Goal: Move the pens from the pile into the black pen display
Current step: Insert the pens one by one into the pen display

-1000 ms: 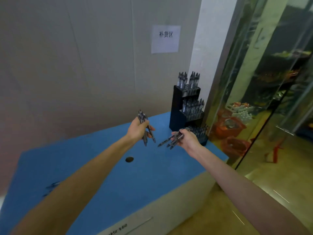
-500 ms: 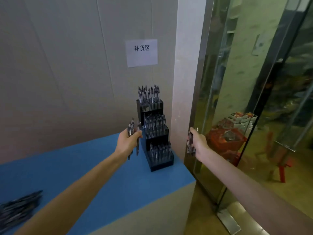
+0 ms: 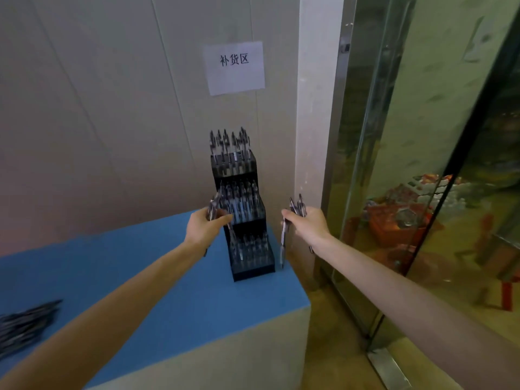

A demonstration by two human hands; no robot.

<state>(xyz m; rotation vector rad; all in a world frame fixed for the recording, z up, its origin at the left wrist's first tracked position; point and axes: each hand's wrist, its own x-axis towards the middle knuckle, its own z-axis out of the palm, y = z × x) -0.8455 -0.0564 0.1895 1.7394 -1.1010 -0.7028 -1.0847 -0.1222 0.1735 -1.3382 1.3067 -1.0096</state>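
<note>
Both hands have come up beside the black pen display (image 3: 242,209) at frame centre since a moment ago, so slotting seems next; the left hand (image 3: 204,228) grips a bunch of pens (image 3: 212,208), fingers curled tight; the right hand (image 3: 308,225) clamps several pens (image 3: 282,243); the pile (image 3: 26,323) lies lower left on the blue table (image 3: 168,291).

A black three-tiered pen display (image 3: 247,249), already stocked with upright pens, is seen at the far right corner of a blue worktop (image 3: 157,299), against a wall bearing a paper sign (image 3: 235,67). A bundle of pens is gripped by the left hand (image 3: 204,229) just left of the display, and another bundle by the right hand (image 3: 308,226) just right of it. A pile of pens (image 3: 25,322) is seen at the worktop's left edge.
</note>
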